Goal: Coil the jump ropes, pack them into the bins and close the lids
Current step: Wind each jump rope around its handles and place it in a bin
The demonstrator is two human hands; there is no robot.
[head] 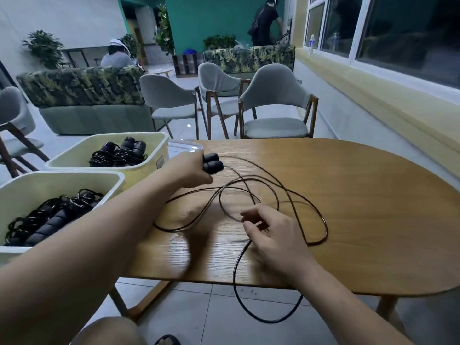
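Both forearms are bare from the frame's edge down to the left hand [189, 170] and the right hand [271, 235]. A bare knee [107, 332] shows at the lower edge, with part of a dark open shoe [167, 340] beside it.

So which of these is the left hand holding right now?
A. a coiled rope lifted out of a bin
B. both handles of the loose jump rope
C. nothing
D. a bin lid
B: the left hand grips the two black handles side by side over the table, while the right hand pinches the cord, which is not yet coiled.
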